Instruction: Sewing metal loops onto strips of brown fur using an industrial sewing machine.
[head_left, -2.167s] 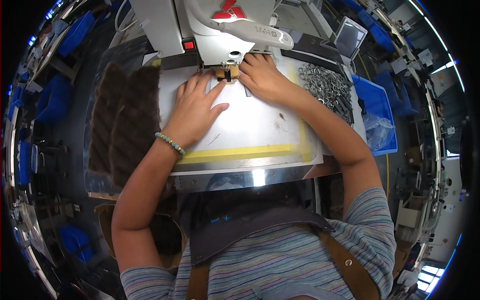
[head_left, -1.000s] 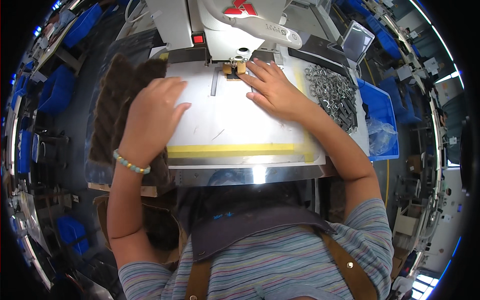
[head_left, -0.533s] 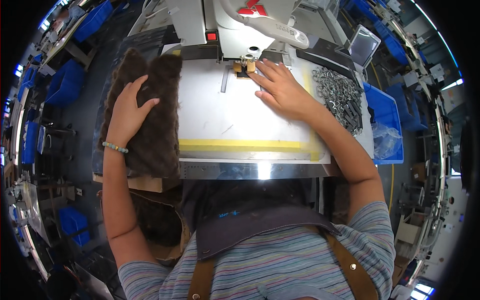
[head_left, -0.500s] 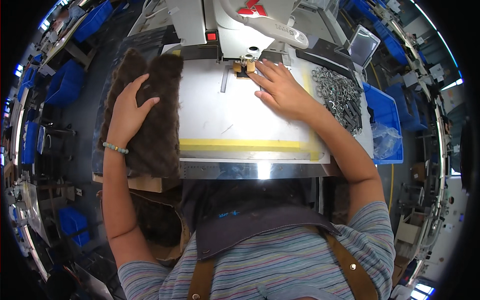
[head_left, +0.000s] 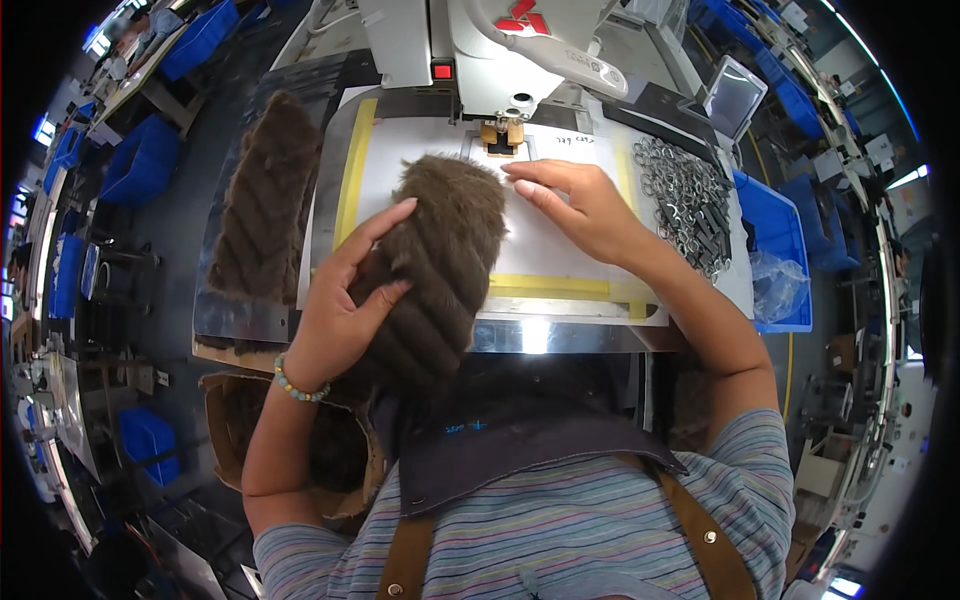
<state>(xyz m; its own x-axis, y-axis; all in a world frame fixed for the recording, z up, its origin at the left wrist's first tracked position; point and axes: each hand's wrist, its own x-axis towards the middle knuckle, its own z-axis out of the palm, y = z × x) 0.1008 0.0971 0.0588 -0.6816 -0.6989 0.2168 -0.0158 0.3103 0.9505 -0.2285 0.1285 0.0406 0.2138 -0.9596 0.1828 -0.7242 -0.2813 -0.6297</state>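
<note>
A brown fur piece [head_left: 440, 270] lies at a slant over the white work surface [head_left: 570, 245], its lower end hanging over the front edge. My left hand [head_left: 340, 310] grips its left side, with the thumb and a finger on top and the other fingers hidden. At the piece's upper right corner is my right hand [head_left: 585, 210], fingers stretched out and thumb slightly apart. Its fingertips are right beside the fur; whether they touch it I cannot tell. Beyond both hands, the sewing machine's clamp [head_left: 503, 138] has brass-coloured blocks around a small dark piece.
A second brown fur piece [head_left: 265, 205] lies at the left. Metal rings and clips [head_left: 685, 205] are heaped at the right, near a blue bin [head_left: 780, 250] with clear plastic. The white machine head [head_left: 505, 75] overhangs the back. An open carton [head_left: 225, 425] stands below the table's left front.
One fur piece has moved right from the left side to the middle, with my left hand on it. My right hand has drawn back from the clamp towards me.
</note>
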